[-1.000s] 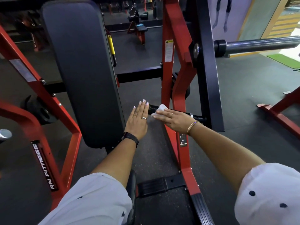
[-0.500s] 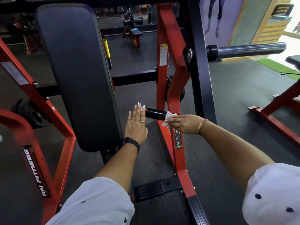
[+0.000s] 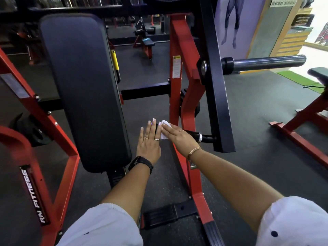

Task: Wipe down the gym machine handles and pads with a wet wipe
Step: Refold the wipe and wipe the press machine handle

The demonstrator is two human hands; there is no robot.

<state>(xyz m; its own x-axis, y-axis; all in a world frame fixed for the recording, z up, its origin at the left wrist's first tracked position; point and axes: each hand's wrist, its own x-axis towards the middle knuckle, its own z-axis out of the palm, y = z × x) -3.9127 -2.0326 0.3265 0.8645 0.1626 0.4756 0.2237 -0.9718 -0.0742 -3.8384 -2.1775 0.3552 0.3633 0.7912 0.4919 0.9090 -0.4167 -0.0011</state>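
A black handle (image 3: 197,136) sticks out leftward from the black lever arm of a red gym machine. My right hand (image 3: 180,137) lies over the handle's free end and presses a white wet wipe (image 3: 165,129) onto it with fairly straight fingers. My left hand (image 3: 148,142) is held flat and upright against the tip of the handle, fingers straight, touching the wipe's edge. A long black chest pad (image 3: 83,89) stands tilted just left of my left hand.
Red frame posts (image 3: 177,86) rise behind the handle and at the left (image 3: 44,121). A chrome weight peg (image 3: 266,63) juts right from the black lever arm (image 3: 215,86). A footplate (image 3: 166,213) lies low on the rubber floor. More machines stand behind and at right.
My right hand has slid the wipe leftward along the handle to its free end, now meeting my left hand. The left hand has stayed at the tip.
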